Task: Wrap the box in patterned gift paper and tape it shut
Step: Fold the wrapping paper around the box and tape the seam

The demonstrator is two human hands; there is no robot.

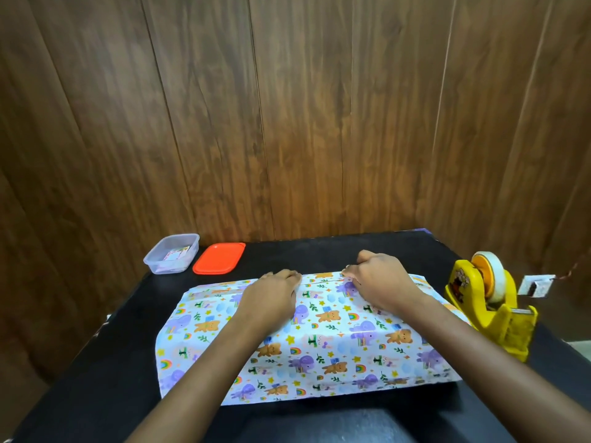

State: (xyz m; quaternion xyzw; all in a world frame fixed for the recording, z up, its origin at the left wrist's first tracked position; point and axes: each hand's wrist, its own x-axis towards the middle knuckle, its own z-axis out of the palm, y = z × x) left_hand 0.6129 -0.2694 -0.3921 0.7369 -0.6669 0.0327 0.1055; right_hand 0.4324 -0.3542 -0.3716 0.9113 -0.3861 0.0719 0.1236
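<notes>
One glossy, cartoon-printed sheet of gift paper [319, 346] lies on the matte black table [96, 362]. The left hand [271, 295] presses it, fingers together. The right hand [377, 279] pinches its far edge with curled fingers. Beyond the fingertips are a clear tub [171, 254] and an orange lid [219, 258]. Rightward stands a yellow tape dispenser [489, 302].

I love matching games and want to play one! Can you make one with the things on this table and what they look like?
Things:
1. tape dispenser
2. lid
3. tub
4. gift paper

Looks:
A. orange-red
B. see-through
C. yellow
D. printed with bears and rainbows

Right pairs: 1-C, 2-A, 3-B, 4-D
</notes>
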